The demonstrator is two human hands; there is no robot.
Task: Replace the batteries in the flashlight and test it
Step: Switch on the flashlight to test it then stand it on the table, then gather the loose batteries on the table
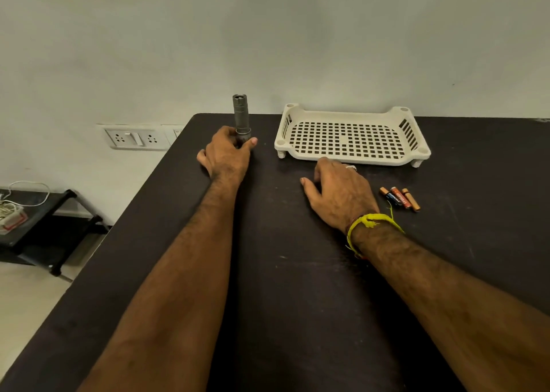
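Grey ribbed metal makes up the flashlight [240, 114], which stands upright near the far left edge of the dark table [297, 287], well to the left of the white slotted tray [351, 132]. Judging by its look, it is a stiff, fairly solid tube that will not give under pressure; the grooved rings along its body should offer better purchase than any smooth stretch, so the lower body is the sensible place to hold while an end cap is twisted. Which end unscrews cannot be told from this view. Standing on end it could tip easily, so a firm hold matters. The left hand [226, 153] is wrapped around the base of the flashlight, fingers curled closed about it and the thumb pressed against its right side, with the upper part of the tube standing free above the fist. The right hand [336, 189] lies palm down on the table just in front of the tray, fingers loosely spread and relaxed, holding nothing. About 3 small batteries [400, 198] lie side by side on the table just right of that hand, near a yellow thread wristband [369, 222].
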